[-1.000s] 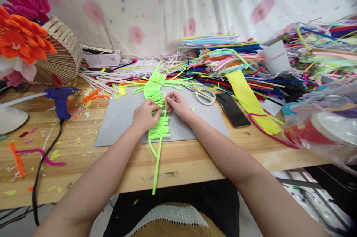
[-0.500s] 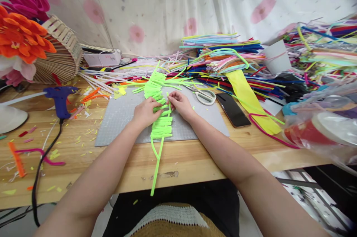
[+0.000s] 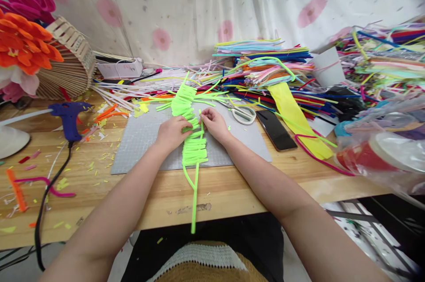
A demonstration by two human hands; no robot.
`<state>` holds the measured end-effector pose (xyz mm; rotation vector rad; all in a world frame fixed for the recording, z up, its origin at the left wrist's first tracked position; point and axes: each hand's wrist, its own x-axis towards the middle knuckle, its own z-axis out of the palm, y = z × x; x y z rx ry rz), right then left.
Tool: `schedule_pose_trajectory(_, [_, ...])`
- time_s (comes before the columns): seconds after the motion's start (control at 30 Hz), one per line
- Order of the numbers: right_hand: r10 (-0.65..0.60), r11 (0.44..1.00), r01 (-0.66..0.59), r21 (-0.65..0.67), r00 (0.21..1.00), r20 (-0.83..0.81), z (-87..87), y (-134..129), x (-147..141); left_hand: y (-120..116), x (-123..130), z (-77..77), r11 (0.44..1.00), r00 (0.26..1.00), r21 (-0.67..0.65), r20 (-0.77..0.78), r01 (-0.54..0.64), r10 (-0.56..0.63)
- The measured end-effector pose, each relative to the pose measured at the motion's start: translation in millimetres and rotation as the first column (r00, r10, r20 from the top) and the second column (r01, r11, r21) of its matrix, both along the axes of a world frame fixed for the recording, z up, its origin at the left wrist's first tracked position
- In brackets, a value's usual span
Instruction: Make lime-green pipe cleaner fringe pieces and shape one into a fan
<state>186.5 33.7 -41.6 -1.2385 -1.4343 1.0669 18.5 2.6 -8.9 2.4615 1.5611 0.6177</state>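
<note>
A long strip of neon-green pipe cleaners [image 3: 194, 151], folded in tight zigzag rows, runs up the middle of the grey cutting mat [image 3: 139, 140]. My left hand [image 3: 174, 133] is closed round the strip's left side at mid-length, thumb and fingers pinching it. On the right edge, the fingertips of my right hand [image 3: 212, 121] pinch a thin green pipe cleaner that stands along the strip. Two loose green ends hang from the strip's lower end, the longer one reaching past the table edge. More green pipe cleaners lie behind the strip at the mat's far side.
Scissors [image 3: 244, 114] and a black phone [image 3: 276, 130] lie right of my hands. Bundles of coloured pipe cleaners [image 3: 265, 65] line the back. A blue glue gun [image 3: 70, 120] with a black cord is at left, near a basket [image 3: 71, 60] of flowers and scattered scraps.
The lower end of the green strip and its hanging tail have swung to the right. Both hands keep their pinch in nearly the same place. The view has shifted slightly.
</note>
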Motion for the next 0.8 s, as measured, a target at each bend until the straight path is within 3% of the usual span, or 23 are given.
schedule_pose_trajectory(0.17, [0.003, 1.0, -0.004, -0.01, 1.0, -0.03, 5.1, -2.0, -0.8, -3.2, 10.0, 1.7, 0.997, 0.991, 0.047, -0.121, -0.058, 0.064])
schedule_pose_trajectory(0.47, [-0.006, 0.994, 0.0, 0.11, 0.999, 0.051, 12.3, -7.4, 1.1, -1.8, 9.1, -2.7, 0.946, 0.953, -0.194, 0.107, -0.258, 0.282])
schedule_pose_trajectory(0.63, [0.248, 0.969, -0.243, -0.051, 0.947, 0.203, 14.9, -11.3, 2.0, 2.6, 6.5, -11.3, 0.926, 0.897, -0.283, 0.292, -0.25, 0.332])
schedule_pose_trajectory(0.8, [0.257, 0.965, -0.23, -0.125, 0.92, 0.295, 19.1, -13.5, 2.1, 3.4, 6.7, -15.0, 0.923, 0.872, -0.304, 0.353, -0.237, 0.34])
